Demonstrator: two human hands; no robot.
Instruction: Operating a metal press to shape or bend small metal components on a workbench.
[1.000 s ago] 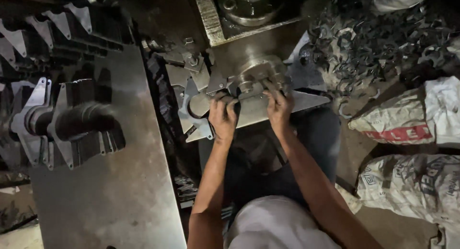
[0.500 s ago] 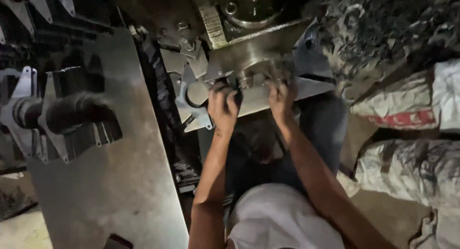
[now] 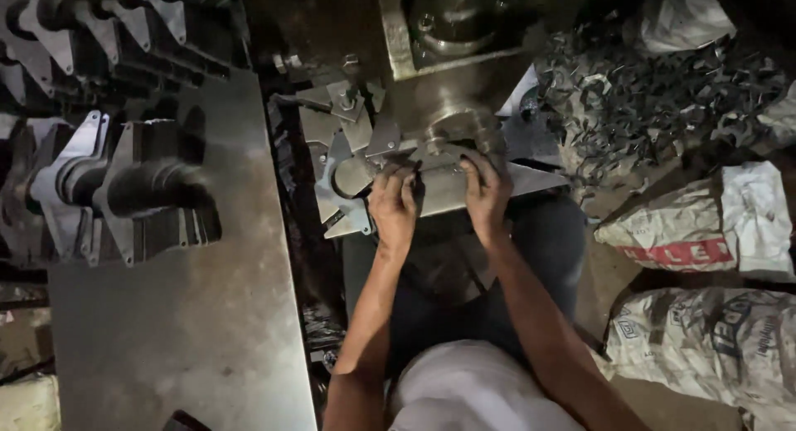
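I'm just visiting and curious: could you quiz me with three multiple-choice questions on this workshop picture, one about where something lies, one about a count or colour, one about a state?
1. Where does the heap of dark metal scrap lie?
A. upper right of the press
B. on the big steel plate at left
C. in the person's lap

2. How many hands are on the flat metal part at the press?
A. none
B. one
C. two

3. The stamped metal pieces at left are:
A. scattered flat
B. stacked on a rod
C. sealed in a sack

Answers: 1 A, it lies right of the machine. 2 C, left hand and right hand both press on it. 3 B, they hang threaded in a row.
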